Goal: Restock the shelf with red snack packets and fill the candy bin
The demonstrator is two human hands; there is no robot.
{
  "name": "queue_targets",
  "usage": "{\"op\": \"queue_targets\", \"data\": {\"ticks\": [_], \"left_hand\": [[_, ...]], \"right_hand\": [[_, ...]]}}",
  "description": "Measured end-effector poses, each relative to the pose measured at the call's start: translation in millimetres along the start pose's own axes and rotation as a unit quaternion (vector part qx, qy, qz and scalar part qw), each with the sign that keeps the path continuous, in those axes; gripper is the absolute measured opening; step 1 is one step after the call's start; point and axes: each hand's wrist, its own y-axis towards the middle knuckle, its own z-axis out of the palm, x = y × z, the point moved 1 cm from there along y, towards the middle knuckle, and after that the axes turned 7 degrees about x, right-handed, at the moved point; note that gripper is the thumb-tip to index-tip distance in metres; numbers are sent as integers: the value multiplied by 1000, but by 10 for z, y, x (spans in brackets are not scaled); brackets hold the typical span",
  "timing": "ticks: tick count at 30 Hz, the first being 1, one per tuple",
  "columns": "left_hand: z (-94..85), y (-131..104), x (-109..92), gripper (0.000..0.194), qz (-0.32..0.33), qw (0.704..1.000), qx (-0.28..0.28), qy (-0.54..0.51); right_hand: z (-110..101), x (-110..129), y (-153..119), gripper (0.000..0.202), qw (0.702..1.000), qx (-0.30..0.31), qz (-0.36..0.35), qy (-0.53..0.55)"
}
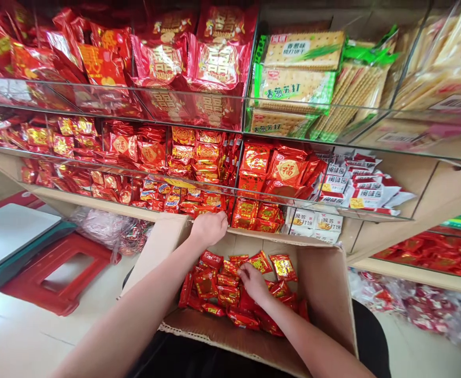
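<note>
An open cardboard box [325,294] stands in front of me, with several small red-and-gold snack packets [206,283] lying loose inside. My right hand [254,283] reaches into it, fingers pinched at a red snack packet [230,269] near the middle of the pile. At the front edge of the bottom shelf row, above the box's far left corner, is my left hand [209,229]. Its fingers are curled in close to the red packets [205,210] there, and whatever they hold is hidden behind the hand.
Clear-fronted shelves hold red packets [218,63], green-wrapped crackers [297,84], white-and-red packets [368,184] and white boxed biscuits [317,219]. On the left are a red stool [63,299], a scale-like metal plate [13,231] and bagged goods [100,226]. More bags [419,310] lie below the right shelf.
</note>
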Motion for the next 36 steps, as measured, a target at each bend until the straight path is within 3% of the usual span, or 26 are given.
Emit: {"op": "queue_targets", "data": {"ticks": [7, 10, 12, 14, 16, 18, 20, 22, 24, 26, 27, 30, 32, 34, 36], "left_hand": [[-16, 60, 55, 34, 7, 999, -20, -39], [-105, 18, 44, 30, 24, 997, -33, -62], [-173, -127, -15, 28, 58, 988, -71, -126], [-200, -360, -118, 27, 104, 945, -137, -279], [-148, -601, -245, 34, 114, 899, -130, -403], [-47, -765, -361, 46, 76, 844, -51, -529], [27, -818, -442, 49, 26, 770, 31, -636], [26, -779, -488, 51, 3, 705, 89, -704], [-42, -693, -508, 52, 15, 673, 120, -729], [-133, -593, -501, 51, 42, 687, 136, -712], [-178, -540, -479, 50, 56, 711, 126, -689], [-310, -362, -307, 47, 91, 838, 25, -538], [-390, -230, -114, 37, 100, 921, -36, -375], [-436, -100, 95, 27, 96, 969, -23, -225], [-438, 7, 273, 30, 71, 988, 14, -135]], "right_hand": [[-194, 221, -97, 34, 972, -69, 61, 218], [-250, 437, -200, 39, 933, -42, 90, 347], [-322, 612, -287, 37, 898, -19, 86, 431], [-428, 785, -371, 32, 883, -20, 53, 467], [-547, 928, -443, 29, 882, -38, 17, 469], [-655, 1036, -501, 26, 895, -47, -6, 443], [-751, 1119, -547, 21, 920, -36, -28, 389], [-841, 1197, -578, 30, 947, 9, -70, 315], [-937, 1266, -580, 42, 965, 76, -112, 222], [-1066, 1311, -539, 32, 978, 103, -127, 130], [-1151, 1323, -501, 27, 983, 91, -128, 92], [-1468, 1319, -340, 28, 989, 22, -143, 0], [-1671, 1290, -209, 31, 989, 32, -137, -47], [-1807, 1250, -67, 34, 992, 79, -90, -31], [-1851, 1217, 79, 38, 993, 109, -30, 41]]}}
